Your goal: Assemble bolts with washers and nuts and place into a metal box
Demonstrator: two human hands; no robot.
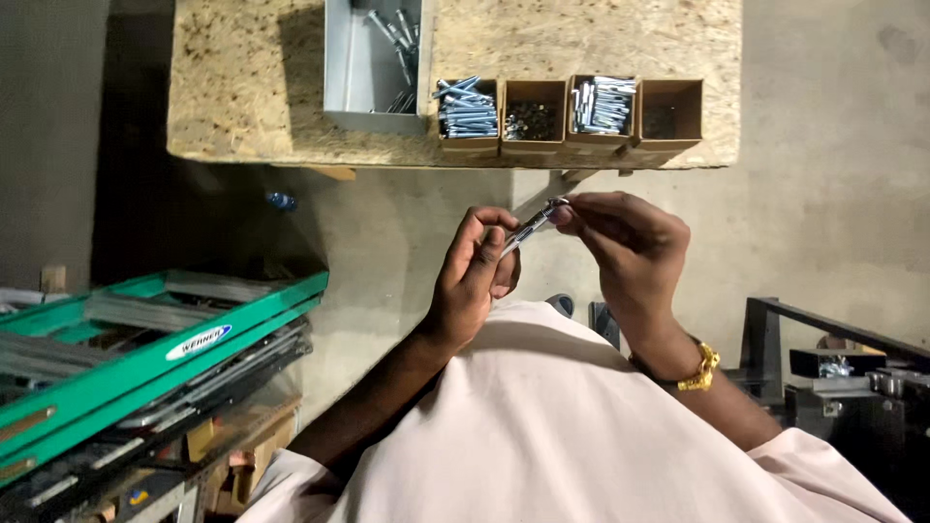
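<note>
Concrete floor lies below us, with a chipboard bench at twelve o'clock carrying four cardboard boxes of hardware. We pinch a slim silver bolt between both hands: left hand gripping its shank, right hand closed on its tip, probably to steady it.

Just the one camera, strapped on the person's head, aimed steeply down past their chest at the floor, hands close up mid-frame, with the workbench edge running along the top, a bit further off
</note>
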